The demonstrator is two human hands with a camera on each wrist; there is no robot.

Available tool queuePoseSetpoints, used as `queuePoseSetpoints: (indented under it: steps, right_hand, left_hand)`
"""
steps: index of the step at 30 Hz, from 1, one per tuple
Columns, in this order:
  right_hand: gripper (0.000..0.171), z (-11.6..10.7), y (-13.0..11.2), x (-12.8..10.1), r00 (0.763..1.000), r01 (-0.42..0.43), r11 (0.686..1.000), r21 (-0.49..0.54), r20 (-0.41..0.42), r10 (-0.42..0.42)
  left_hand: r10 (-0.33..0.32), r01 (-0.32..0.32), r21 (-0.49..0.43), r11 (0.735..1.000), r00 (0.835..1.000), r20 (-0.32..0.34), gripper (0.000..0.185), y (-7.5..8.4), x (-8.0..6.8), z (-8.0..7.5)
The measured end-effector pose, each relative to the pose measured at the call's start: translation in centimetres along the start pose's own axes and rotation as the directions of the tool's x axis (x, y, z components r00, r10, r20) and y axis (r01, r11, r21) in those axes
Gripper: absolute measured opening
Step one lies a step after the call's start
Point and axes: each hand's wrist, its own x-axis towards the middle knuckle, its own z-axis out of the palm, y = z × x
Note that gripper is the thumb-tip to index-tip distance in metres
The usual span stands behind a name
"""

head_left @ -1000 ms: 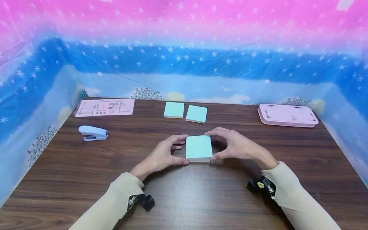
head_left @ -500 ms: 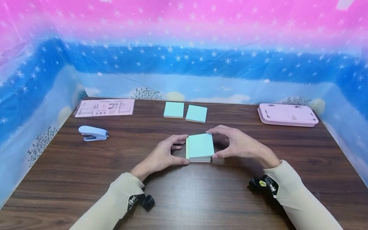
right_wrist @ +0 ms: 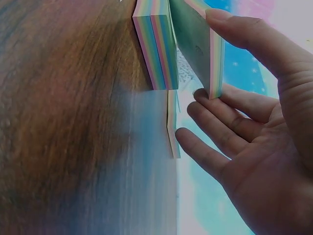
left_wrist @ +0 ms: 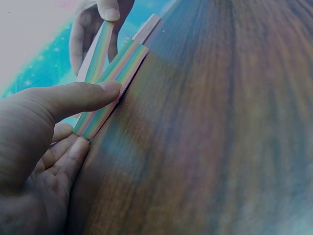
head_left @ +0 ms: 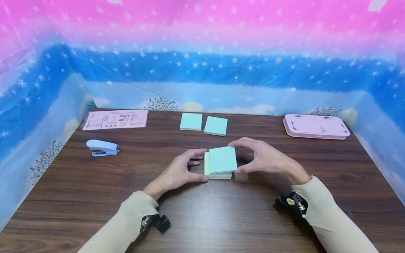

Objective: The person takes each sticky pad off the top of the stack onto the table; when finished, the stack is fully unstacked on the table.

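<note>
A thick pad of sticky notes lies mid-table, split in two. The lower stack (head_left: pixel 206 166) (left_wrist: pixel 110 90) (right_wrist: pixel 157 46), with rainbow-coloured edges, rests on the wooden table (head_left: pixel 202 218). My left hand (head_left: pixel 198 165) (left_wrist: pixel 93 120) grips its left side between thumb and fingers. My right hand (head_left: pixel 239 158) (right_wrist: pixel 215 56) pinches the teal-topped upper part (head_left: pixel 223 159) (left_wrist: pixel 98 51) (right_wrist: pixel 200 49), thumb at the near corner and fingers at the far edge. That part is raised off the lower stack and set a little to the right.
Two more teal pads (head_left: pixel 191 121) (head_left: pixel 216 125) lie at the back centre. A light-blue stapler (head_left: pixel 102 147) and a printed sheet (head_left: pixel 115 118) are at the left. A pink flat case (head_left: pixel 316 126) is at the back right. Patterned sheeting walls the table on three sides.
My right hand has raised the upper part of the pad and drawn it slightly right, baring the lower stack's left edge. The left hand stayed put.
</note>
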Motion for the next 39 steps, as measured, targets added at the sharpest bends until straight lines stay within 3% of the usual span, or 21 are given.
queuePoseSetpoints:
  steps: [27,39]
  right_hand:
    - [0.083,-1.3,0.7,-0.1,0.997,-0.016,0.996,-0.083,-0.083,0.009]
    - [0.084,-3.1,1.5,0.6,0.993,-0.053,0.991,-0.125,-0.108,0.039]
  left_hand:
    - [-0.003,0.003,0.008,1.000,1.000,-0.002,0.087,-0.1,0.0,0.1]
    - [0.011,-0.011,-0.004,1.000,1.000,-0.007,0.086,0.0,0.0,0.1]
